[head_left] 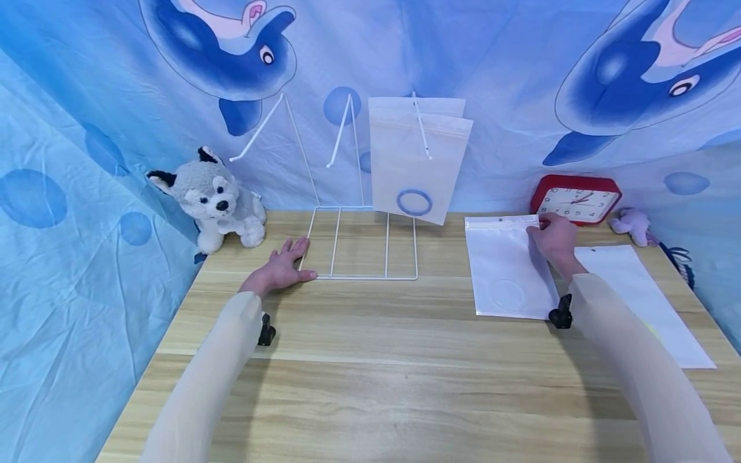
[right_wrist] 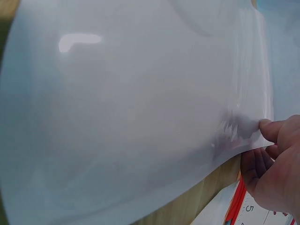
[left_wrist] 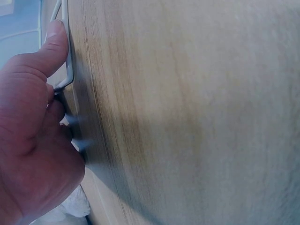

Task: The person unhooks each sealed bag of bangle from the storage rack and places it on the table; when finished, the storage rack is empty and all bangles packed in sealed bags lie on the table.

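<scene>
Near the red clock (head_left: 587, 200): a white bag (head_left: 500, 263) lay on the worktop (head_left: 405, 386), its top right corner pinched by the right hand (head_left: 557, 239), thumb against fingers.
Wire rack (head_left: 373, 278): the left hand (head_left: 282, 266), fingers spread, rested on its near left corner.
Rightmost hook (head_left: 421, 126): 2 hanging bags (head_left: 413, 164).
Rack's left: a plush husky (head_left: 215, 193) sat.

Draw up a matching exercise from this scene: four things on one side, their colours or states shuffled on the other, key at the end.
1. left hand
2. right hand
3. plush dog
4. clock

A. red-framed
B. resting on the wire rack
C. grey and white
D. pinching a white pouch

Pairs: 1-B, 2-D, 3-C, 4-A
</scene>
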`<state>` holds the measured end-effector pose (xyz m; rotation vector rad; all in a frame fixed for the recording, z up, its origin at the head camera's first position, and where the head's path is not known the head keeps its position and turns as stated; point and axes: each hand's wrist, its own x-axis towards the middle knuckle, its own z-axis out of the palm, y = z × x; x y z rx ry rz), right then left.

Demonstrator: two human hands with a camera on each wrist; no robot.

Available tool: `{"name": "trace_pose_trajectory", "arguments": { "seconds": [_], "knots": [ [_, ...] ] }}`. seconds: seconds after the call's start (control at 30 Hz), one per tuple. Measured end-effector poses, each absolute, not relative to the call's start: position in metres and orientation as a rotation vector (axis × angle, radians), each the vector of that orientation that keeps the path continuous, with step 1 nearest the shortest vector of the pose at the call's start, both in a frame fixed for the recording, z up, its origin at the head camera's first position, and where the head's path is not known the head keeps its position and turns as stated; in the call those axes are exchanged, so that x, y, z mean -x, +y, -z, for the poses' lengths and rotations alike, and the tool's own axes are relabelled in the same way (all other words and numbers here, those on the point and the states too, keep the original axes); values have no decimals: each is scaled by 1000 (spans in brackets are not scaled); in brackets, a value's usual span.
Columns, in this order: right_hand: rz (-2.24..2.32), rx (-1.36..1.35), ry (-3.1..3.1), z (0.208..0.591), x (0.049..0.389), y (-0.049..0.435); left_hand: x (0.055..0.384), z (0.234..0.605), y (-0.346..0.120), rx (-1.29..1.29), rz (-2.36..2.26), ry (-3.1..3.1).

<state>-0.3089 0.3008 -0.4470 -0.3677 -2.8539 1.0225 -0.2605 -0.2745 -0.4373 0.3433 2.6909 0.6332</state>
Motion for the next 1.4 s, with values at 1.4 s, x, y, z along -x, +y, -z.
{"name": "trace_pose_trajectory", "arguments": {
  "seconds": [1.4],
  "knots": [
    [-1127, -477, -2747, 330, 278, 246, 258, 435, -275, -368, -627, 2686]
  ]
}}
